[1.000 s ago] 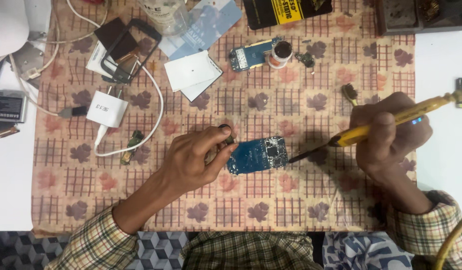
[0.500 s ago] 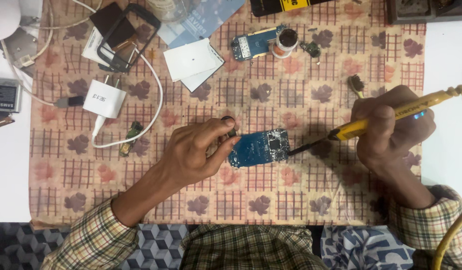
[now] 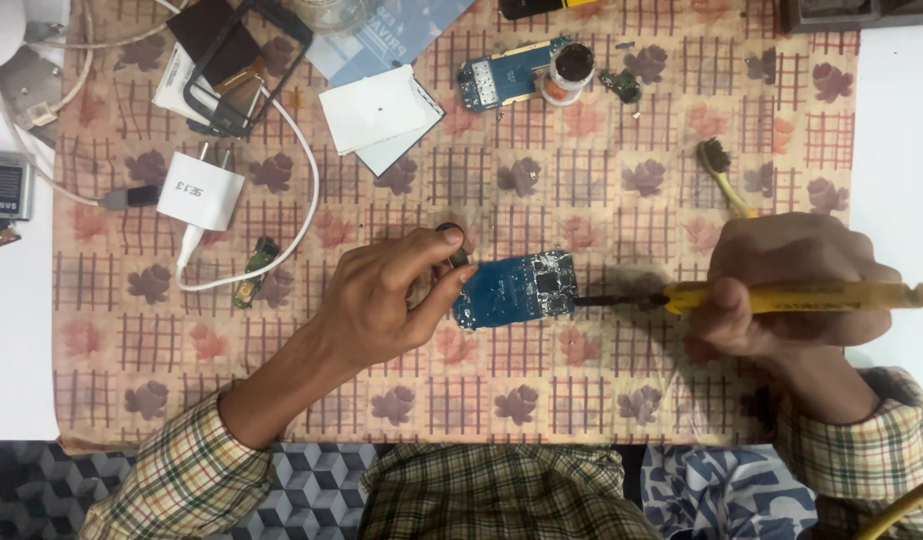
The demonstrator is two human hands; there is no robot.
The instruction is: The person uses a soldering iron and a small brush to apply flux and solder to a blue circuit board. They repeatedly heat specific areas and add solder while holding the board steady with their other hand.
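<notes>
- Since the earlier frame, the yellow-handled soldering iron [image 3: 781,297] has swung from a slant to nearly level, and its dark tip now meets the right edge of the blue circuit board [image 3: 516,290], which has kept its place at the centre of the cloth.
- Left hand [image 3: 386,300]: at 9 o'clock from the board, fingers curled narrow, thumb and forefinger pinched at the board's left edge; a small dark piece [image 3: 451,238] shows at the fingertips, and whether it is gripped cannot be told.
- Right hand [image 3: 781,285]: at 3 o'clock from the board, closed in a fist around the iron's handle, which runs out toward the right border of the view.
- Patterned cloth [image 3: 601,390]: tan, with red checks and brown leaves, bearing all the parts.
- Second blue board [image 3: 501,75]: at 12 o'clock from the centre board, just beside a small round pot [image 3: 566,72] with a dark inside.
- Brush [image 3: 721,170]: yellow-handled, dark-bristled, at 1 o'clock, near the right hand.
- White charger plug [image 3: 201,192]: at 10 o'clock, its white cable [image 3: 306,190] looping across the cloth; a small green board piece [image 3: 254,270] lies at 9 o'clock, beyond the left hand.
- White paper squares [image 3: 376,110]: stacked at 11 o'clock; a black phone frame [image 3: 246,60] lies farther toward the same corner.
</notes>
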